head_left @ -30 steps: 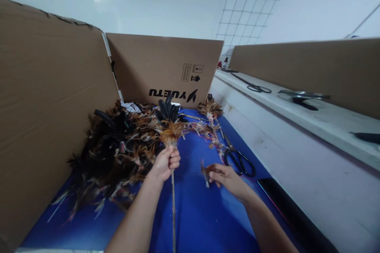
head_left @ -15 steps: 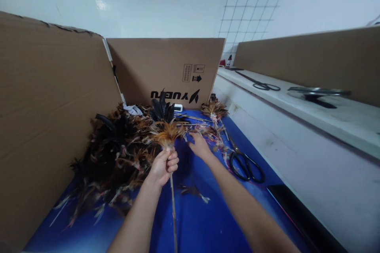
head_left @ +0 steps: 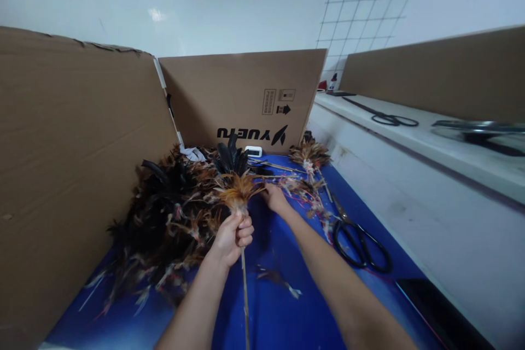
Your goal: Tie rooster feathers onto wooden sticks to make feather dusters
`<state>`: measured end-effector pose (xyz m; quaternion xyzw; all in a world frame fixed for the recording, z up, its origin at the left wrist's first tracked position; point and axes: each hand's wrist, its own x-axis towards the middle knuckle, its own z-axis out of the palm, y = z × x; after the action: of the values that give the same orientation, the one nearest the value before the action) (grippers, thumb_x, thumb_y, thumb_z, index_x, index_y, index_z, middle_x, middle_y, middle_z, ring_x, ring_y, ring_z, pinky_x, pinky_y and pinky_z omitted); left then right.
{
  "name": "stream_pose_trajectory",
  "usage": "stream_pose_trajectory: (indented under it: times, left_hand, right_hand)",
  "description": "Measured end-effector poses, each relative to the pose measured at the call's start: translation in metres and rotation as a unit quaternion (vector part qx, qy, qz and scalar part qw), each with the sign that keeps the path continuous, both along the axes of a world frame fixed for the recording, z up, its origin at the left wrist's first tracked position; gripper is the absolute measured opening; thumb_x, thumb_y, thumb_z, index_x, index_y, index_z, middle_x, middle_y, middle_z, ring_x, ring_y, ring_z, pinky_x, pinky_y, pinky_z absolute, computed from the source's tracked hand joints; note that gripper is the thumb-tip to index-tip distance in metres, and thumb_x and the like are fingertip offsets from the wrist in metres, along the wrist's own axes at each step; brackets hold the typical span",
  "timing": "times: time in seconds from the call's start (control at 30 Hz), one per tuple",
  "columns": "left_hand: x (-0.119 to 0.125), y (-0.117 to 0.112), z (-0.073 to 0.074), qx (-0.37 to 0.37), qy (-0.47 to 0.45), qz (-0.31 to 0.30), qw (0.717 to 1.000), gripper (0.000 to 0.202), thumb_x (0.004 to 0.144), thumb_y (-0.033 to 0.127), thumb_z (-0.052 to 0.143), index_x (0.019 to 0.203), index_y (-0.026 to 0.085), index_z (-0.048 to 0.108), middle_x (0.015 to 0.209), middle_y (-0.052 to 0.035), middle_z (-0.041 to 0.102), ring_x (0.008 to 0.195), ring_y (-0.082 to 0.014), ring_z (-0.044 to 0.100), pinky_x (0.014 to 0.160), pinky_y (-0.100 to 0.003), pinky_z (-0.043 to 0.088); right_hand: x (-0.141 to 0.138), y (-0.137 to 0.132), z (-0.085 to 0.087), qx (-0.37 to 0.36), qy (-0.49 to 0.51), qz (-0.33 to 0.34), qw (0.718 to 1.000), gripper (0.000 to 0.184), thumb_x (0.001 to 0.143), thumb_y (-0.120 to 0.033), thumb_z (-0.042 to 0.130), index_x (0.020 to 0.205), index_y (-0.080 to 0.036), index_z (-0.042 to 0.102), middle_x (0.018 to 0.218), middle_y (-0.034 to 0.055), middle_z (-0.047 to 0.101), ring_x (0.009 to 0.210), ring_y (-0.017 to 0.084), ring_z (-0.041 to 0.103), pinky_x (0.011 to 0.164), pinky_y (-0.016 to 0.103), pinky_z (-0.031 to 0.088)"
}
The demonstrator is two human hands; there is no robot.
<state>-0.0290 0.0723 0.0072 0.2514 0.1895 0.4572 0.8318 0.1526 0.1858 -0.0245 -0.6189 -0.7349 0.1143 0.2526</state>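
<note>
In the head view my left hand (head_left: 237,236) is closed round the thin stick of a feather duster (head_left: 240,191), just under its head. The duster stands upright, orange-brown feathers low on its head and long black ones above; its bare stick runs down toward me. My right hand (head_left: 275,197) is just right of the duster head, its fingers close to the orange feather tips. Those fingers are small and partly blurred but look loosely apart; whether they touch the feathers I cannot tell. A loose feather tuft (head_left: 279,280) lies on the blue table (head_left: 283,317) below.
A large feather pile (head_left: 164,219) fills the left side against cardboard (head_left: 82,164). Black-handled scissors (head_left: 361,246), a second feather bunch (head_left: 309,156), thin sticks (head_left: 283,167) and a dark flat object (head_left: 435,306) lie right. Another pair of scissors (head_left: 389,118) rests on the white ledge (head_left: 430,147).
The view has swung slightly left, so things appear shifted right. My right hand has come closer to the duster's feathers. My left hand keeps its hold.
</note>
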Motion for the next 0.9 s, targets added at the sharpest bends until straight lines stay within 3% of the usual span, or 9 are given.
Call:
stream_pose_trajectory:
  times: [0.2,0.33,0.4,0.47,0.6,0.77,0.9]
  left_hand:
    - [0.001,0.0,0.0,-0.006,0.01,-0.006,1.0,0.029,0.076,0.031,0.065,0.079,0.015,0.041,0.061,0.0066,0.024,0.044,-0.0013,0.015,0.037,-0.013,0.008]
    - [0.001,0.0,-0.001,-0.006,0.019,0.0,1.0,0.028,0.076,0.032,0.064,0.078,0.015,0.041,0.062,0.0064,0.025,0.044,-0.0014,0.016,0.037,-0.013,0.008]
    - [0.0,0.0,-0.001,-0.001,0.018,0.001,1.0,0.028,0.076,0.031,0.064,0.077,0.015,0.041,0.062,0.0064,0.025,0.044,-0.0013,0.016,0.037,-0.013,0.008]
    - [0.0,0.0,-0.001,0.0,0.019,0.002,1.0,0.027,0.076,0.031,0.064,0.077,0.015,0.041,0.062,0.0064,0.025,0.044,-0.0013,0.016,0.037,-0.013,0.009]
    - [0.0,-0.001,-0.002,0.002,0.026,0.002,1.0,0.026,0.077,0.03,0.063,0.079,0.014,0.043,0.062,0.0064,0.025,0.044,-0.0012,0.016,0.037,-0.013,0.009]
    - [0.001,-0.001,-0.002,0.007,0.036,0.003,0.999,0.025,0.078,0.031,0.062,0.078,0.014,0.043,0.063,0.006,0.025,0.044,-0.0011,0.017,0.037,-0.013,0.009]
    - [0.002,-0.001,-0.003,0.013,0.038,-0.004,0.999,0.025,0.079,0.032,0.061,0.078,0.014,0.043,0.063,0.0059,0.026,0.044,-0.0013,0.017,0.037,-0.013,0.009]
  right_hand:
    - [0.035,-0.039,0.008,-0.021,0.162,-0.004,0.987,0.028,0.089,-0.036,0.038,0.092,-0.014,0.055,0.073,0.0051,0.066,0.064,0.014,0.062,0.053,0.023,0.046]
    - [0.059,-0.061,0.019,-0.03,0.178,-0.004,0.984,0.035,0.086,-0.045,0.041,0.078,-0.017,0.06,0.066,0.0037,0.066,0.054,0.013,0.06,0.049,0.023,0.044]
    - [0.072,-0.065,0.021,-0.019,0.148,-0.03,0.988,0.032,0.086,-0.04,0.042,0.078,-0.018,0.062,0.069,0.0042,0.067,0.057,0.015,0.061,0.055,0.026,0.046]
    - [0.084,-0.066,0.019,0.007,0.102,-0.075,0.992,0.024,0.084,-0.031,0.044,0.087,-0.018,0.064,0.082,0.0078,0.068,0.072,0.019,0.063,0.069,0.031,0.046]
    - [0.093,-0.065,0.006,0.046,0.008,-0.137,0.99,0.03,0.079,-0.018,0.048,0.107,-0.012,0.06,0.109,0.0175,0.061,0.104,0.028,0.053,0.091,0.04,0.036]
    - [0.086,-0.063,-0.01,0.051,-0.067,-0.134,0.987,0.036,0.08,-0.019,0.05,0.115,-0.013,0.055,0.12,0.0163,0.055,0.113,0.027,0.046,0.097,0.04,0.031]
    - [0.082,-0.064,-0.012,0.039,-0.095,-0.128,0.986,0.023,0.081,-0.018,0.049,0.1,-0.015,0.062,0.113,0.0161,0.057,0.108,0.028,0.048,0.094,0.042,0.032]
